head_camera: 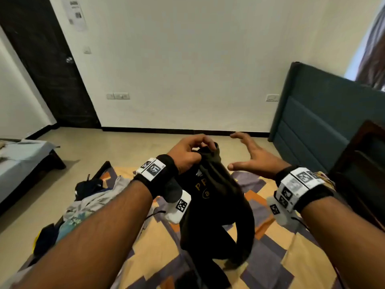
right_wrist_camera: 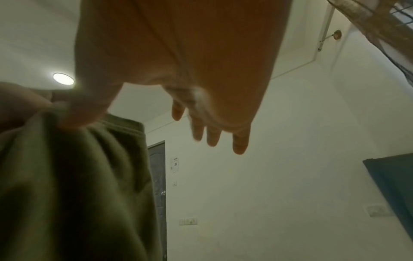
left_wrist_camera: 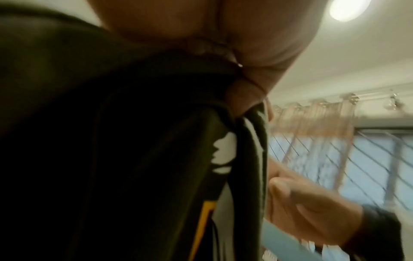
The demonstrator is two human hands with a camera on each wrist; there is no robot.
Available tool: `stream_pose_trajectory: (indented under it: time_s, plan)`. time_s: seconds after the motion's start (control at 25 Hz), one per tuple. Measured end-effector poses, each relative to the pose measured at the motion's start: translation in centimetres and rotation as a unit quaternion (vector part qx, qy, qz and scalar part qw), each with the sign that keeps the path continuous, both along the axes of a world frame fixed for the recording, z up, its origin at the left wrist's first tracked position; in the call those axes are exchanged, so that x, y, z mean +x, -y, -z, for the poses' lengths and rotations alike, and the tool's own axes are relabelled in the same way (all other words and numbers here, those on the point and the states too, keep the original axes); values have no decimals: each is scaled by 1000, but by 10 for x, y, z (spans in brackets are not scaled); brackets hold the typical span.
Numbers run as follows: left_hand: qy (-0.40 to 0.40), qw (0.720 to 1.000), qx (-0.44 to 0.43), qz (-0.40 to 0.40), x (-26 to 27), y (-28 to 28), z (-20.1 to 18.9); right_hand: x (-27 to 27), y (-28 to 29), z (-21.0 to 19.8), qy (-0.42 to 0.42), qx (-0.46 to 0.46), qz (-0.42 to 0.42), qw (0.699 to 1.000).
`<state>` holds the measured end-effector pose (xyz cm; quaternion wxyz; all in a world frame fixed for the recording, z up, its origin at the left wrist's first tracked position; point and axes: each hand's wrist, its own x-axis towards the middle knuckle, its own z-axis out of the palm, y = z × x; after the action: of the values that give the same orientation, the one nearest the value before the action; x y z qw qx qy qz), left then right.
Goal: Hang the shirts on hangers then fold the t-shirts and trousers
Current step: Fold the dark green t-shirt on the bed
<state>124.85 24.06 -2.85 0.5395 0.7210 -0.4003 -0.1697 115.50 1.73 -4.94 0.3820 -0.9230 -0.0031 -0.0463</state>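
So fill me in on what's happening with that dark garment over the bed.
A person stands over a bed with a patterned sheet. Their left hand pinches the top edge of a dark olive t-shirt and holds it up so it hangs down over the sheet. The right hand is open beside the shirt, not gripping it. A pile of other clothes lies on the bed to the left, unfolded.

Dark green t-shirt [head_camera: 210,207]: lower end runs off the head view's bottom edge; chest print half lost in folds, only a few yellow letters legible. Left hand [head_camera: 188,152]: fingertips buried in the bunched fabric. Clothes pile [head_camera: 83,203] partly behind the left forearm, items not separable. Left-wrist view blurred; right hand [left_wrist_camera: 312,208] smeared there. Wall notice [head_camera: 76,14] too small to read.
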Motion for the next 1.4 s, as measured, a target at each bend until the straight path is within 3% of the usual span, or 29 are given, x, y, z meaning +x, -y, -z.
stream_pose_trajectory:
  time_s: [0.12, 0.2, 0.28, 0.36, 0.4, 0.44, 0.52, 0.56, 0.64, 0.72, 0.84, 0.96, 1.12, 1.24, 1.32, 1.4]
  plan:
    - [133, 985, 83, 77, -11, 19, -23, 6, 1, 0, -61, 112, -88, 988]
    - [196, 971, 115, 80, -8, 23, -30, 6, -1, 0, -80, 114, -85, 987]
    - [315, 939, 137, -1, 5, 19, -29, 2, -13, -3, -66, 171, -43, 982]
    - [408, 887, 154, -153, 15, 11, -18, 2, -28, -5, -7, 298, 20, 954]
    - [389, 888, 151, -192, 14, 8, -8, 4, -36, -7, 20, 341, 49, 938]
    - [328, 914, 147, -186, 8, 7, 5, 8, -43, -8, 32, 360, 72, 930]
    - [128, 976, 114, -136, -14, 8, 31, 13, -54, -3, 16, 365, 106, 925]
    - [40, 987, 91, -127, -26, 10, 41, 14, -58, 0, 3, 372, 113, 921]
    - [-53, 987, 76, -133, -41, 12, 54, 12, -62, 7, -4, 407, 113, 906]
    - [-49, 982, 89, -160, -48, 17, 62, 10, -65, 7, 1, 449, 115, 886]
    - [50, 958, 99, -263, -46, 27, 70, 11, -72, 3, -5, 483, 100, 870]
    - [150, 939, 76, -300, -35, 32, 65, 9, -68, -1, 2, 467, 83, 880]
    - [154, 945, 52, -285, -13, 28, 47, 7, -37, 13, 97, 223, 106, 964]
    - [82, 971, -3, -222, -4, 35, 22, 7, -17, 45, 111, 116, 123, 979]
    - [84, 982, -6, -167, -4, 38, 7, 4, -16, 64, 75, 184, 100, 975]
    - [126, 984, 35, -120, -6, 38, -7, 3, -22, 79, 25, 341, 40, 939]
